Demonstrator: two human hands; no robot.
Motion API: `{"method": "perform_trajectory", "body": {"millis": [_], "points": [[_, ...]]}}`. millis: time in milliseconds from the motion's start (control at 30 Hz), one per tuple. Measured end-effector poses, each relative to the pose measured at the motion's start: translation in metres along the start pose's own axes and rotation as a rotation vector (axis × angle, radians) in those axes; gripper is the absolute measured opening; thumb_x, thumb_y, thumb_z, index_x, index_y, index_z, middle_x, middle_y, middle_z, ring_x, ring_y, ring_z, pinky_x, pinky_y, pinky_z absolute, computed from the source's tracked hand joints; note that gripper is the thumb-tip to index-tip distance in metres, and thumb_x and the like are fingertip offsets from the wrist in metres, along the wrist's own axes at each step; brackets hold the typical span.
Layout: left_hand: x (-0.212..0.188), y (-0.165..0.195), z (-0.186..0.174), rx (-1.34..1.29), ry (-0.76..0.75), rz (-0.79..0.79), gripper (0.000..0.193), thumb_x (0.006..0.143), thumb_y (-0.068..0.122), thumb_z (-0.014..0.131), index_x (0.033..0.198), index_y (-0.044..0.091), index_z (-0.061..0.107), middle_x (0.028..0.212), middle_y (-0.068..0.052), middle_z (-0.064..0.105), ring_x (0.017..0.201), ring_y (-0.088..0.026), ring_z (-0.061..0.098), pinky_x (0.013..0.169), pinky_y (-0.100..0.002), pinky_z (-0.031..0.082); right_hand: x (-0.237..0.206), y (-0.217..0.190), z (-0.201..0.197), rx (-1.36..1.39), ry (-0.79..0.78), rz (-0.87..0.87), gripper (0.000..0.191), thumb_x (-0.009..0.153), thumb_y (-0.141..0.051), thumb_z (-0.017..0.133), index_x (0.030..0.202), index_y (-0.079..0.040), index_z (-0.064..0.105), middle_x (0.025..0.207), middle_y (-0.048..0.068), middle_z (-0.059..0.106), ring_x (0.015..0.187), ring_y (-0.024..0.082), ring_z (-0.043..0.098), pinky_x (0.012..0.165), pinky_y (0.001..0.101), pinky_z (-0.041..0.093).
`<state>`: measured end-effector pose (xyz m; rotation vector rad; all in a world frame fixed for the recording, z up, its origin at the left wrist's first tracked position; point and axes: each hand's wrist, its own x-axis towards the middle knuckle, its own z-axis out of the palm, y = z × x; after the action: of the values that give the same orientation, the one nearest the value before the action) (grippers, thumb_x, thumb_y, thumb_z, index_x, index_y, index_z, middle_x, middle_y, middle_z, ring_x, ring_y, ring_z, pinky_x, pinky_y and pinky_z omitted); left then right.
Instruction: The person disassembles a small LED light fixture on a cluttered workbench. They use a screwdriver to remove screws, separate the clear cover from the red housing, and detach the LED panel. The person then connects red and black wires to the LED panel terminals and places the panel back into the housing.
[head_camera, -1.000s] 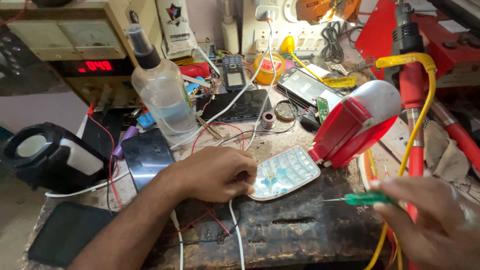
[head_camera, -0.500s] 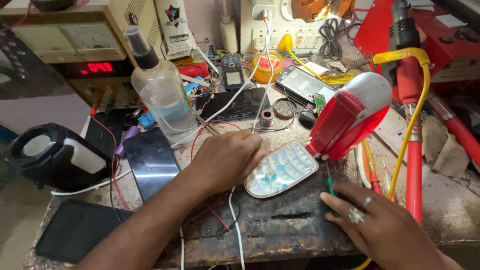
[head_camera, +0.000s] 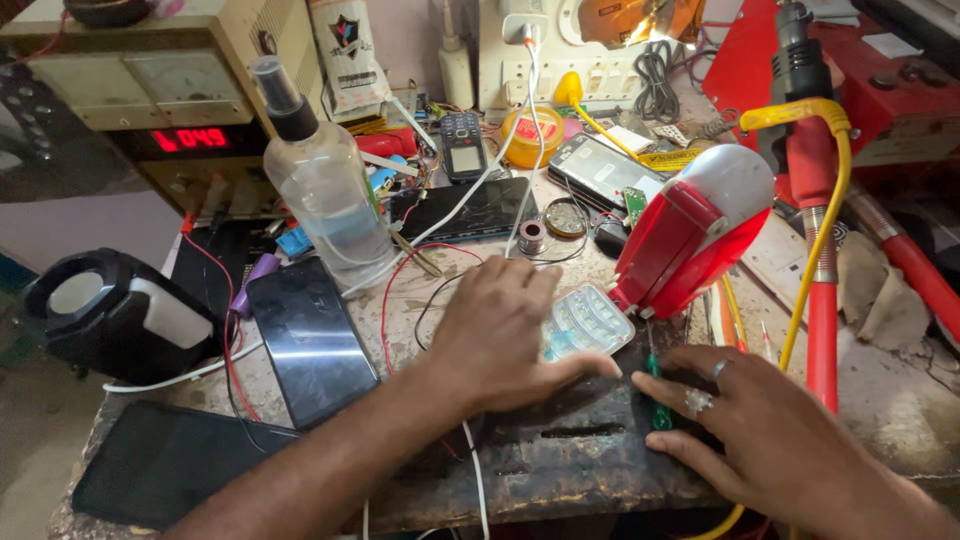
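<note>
On the cluttered workbench (head_camera: 560, 470), head view | my left hand (head_camera: 500, 335) is lying flat, fingers spread, partly covering the pale keypad board (head_camera: 590, 320) beside the red-and-white lamp (head_camera: 690, 235) | my right hand (head_camera: 760, 425) is resting spread, fingers pressing the green screwdriver (head_camera: 655, 395) against the dark mat | phone (head_camera: 310, 335) is lying left.

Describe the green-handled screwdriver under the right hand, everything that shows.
The screwdriver is small and slim, with a translucent green handle that looks like plastic; its shaft shows only faintly above the handle. It lies roughly upright in the picture on the dark, worn work mat, just below the red and white lamp. The right hand rests over it, fingers touching the handle. The left hand is apart from it.
</note>
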<state>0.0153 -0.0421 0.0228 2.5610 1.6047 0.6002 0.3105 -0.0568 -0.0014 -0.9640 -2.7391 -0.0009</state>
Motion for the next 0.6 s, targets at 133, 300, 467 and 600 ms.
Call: {"method": "perform_trajectory", "body": {"millis": [133,300,467,600], "points": [[0.006,0.019,0.006,0.064,0.029,-0.019,0.107,0.067,0.077,0.075,0.125,-0.011,0.054,0.118,-0.028,0.057,0.116,-0.043,0.052,0.101,-0.056,0.04,0.003,0.005,-0.006,0.007,0.001,-0.043,0.058,0.09,-0.057,0.07,0.131,-0.015,0.07,0.131,0.012,0.063,0.117,0.032,0.059,0.099,0.0423,0.047],[0.002,0.02,0.019,-0.054,0.029,-0.109,0.081,0.073,0.06,0.077,0.119,-0.004,0.057,0.116,-0.021,0.057,0.116,-0.038,0.054,0.101,-0.049,0.043,0.003,0.009,-0.012,0.063,-0.034,-0.061,0.056,0.093,-0.053,0.068,0.133,-0.014,0.07,0.131,0.012,0.064,0.117,0.031,0.059,0.101,0.0418,0.045],[-0.004,0.016,0.021,-0.176,0.195,-0.059,0.09,0.077,0.06,0.078,0.131,-0.008,0.054,0.12,-0.025,0.058,0.113,-0.04,0.056,0.095,-0.05,0.045,0.003,0.009,-0.012,0.064,-0.037,-0.029,0.059,0.092,-0.057,0.069,0.133,-0.014,0.071,0.132,0.013,0.064,0.117,0.031,0.059,0.101,0.0416,0.046],[0.003,0.008,0.004,-0.424,0.169,-0.206,0.089,0.075,0.062,0.074,0.136,-0.001,0.058,0.114,-0.018,0.065,0.107,-0.031,0.065,0.092,-0.044,0.051,0.003,0.009,-0.014,0.079,-0.074,0.007,0.062,0.092,-0.059,0.069,0.134,-0.014,0.07,0.132,0.012,0.064,0.118,0.03,0.059,0.102,0.041,0.046]]}}
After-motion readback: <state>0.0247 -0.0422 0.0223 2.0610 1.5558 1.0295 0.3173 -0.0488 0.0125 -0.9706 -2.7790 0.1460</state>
